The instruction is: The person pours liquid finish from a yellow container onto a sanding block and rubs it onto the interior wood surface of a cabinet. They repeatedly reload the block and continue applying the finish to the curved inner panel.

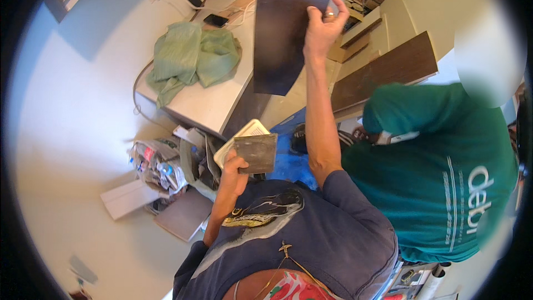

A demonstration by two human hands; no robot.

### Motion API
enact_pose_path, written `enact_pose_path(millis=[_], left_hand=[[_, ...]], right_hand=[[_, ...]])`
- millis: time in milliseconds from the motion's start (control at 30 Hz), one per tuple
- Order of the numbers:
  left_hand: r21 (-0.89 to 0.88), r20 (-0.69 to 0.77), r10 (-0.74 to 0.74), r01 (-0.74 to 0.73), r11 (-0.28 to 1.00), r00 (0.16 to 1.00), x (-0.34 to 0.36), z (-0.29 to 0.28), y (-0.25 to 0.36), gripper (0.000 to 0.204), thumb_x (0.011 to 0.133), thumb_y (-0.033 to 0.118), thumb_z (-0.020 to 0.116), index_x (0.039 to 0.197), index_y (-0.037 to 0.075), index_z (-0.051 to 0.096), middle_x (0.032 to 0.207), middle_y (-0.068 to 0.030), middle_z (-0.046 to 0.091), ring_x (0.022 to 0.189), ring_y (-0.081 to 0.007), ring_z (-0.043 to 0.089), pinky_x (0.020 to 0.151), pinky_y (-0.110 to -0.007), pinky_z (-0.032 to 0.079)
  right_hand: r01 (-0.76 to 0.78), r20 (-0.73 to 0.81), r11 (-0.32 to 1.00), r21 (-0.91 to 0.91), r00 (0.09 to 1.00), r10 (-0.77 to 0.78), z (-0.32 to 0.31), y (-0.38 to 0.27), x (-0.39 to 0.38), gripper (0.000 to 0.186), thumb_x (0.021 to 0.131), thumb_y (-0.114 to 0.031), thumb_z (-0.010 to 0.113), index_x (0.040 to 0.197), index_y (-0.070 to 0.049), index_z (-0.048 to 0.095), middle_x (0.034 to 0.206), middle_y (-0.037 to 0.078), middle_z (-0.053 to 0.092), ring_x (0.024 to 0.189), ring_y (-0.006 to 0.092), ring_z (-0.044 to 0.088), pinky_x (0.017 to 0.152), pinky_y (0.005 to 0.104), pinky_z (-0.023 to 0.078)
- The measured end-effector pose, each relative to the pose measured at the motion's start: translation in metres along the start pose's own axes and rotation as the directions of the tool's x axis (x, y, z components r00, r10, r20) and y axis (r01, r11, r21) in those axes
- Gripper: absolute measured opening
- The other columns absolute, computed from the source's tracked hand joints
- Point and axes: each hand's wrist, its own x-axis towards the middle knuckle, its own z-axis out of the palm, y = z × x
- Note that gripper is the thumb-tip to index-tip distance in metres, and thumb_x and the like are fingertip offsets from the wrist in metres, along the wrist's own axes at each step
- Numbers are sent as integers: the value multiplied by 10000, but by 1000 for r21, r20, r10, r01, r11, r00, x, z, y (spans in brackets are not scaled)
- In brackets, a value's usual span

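Note:
Up high, my right hand (325, 25) grips the edge of a dark brown thin sheet (283, 33), which hangs upright with a slight curve. A ring shows on one of its fingers. Nearer my chest, my left hand (233, 172) is closed round a small square dark plate (255, 154) with a worn, smeared face. A cream rectangular tub (226, 150) with a pale label shows behind the plate, close to the same hand. Whether my fingers hold the tub too, I cannot tell.
A person in a green shirt (433, 189) bends close on my right, beside a brown board (386, 75). On the white table (202, 105) lie a green cloth (191, 55), a phone (215, 20) and cables. Bags of rubbish (161, 169) and board offcuts (129, 198) stand on the left.

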Motion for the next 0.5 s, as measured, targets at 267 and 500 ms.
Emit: enact_pose_path(millis=[267, 500], left_hand=[[166, 151, -170, 144, 976, 974, 108, 17, 30, 707, 681, 74, 502, 1377, -36, 447, 1295, -148, 570, 1207, -248, 544, 1069, -390, 409], [193, 211, -275, 236, 952, 938, 215, 28, 31, 609, 677, 53, 506, 1280, -35, 505, 1185, -128, 604, 1109, -239, 571, 1028, -388, 434]], right_hand=[[180, -179, 926, -331, 952, -249, -66, 1, 87, 527, 853, 107, 594, 1319, -30, 390, 1107, 159, 569, 954, 182, 594, 761, 279, 505], [339, -194, 800, -495, 855, -482, -138, 10, 176, 544, 836, 122, 608, 1311, 9, 368, 1042, 173, 613, 899, 186, 622, 785, 285, 527]])
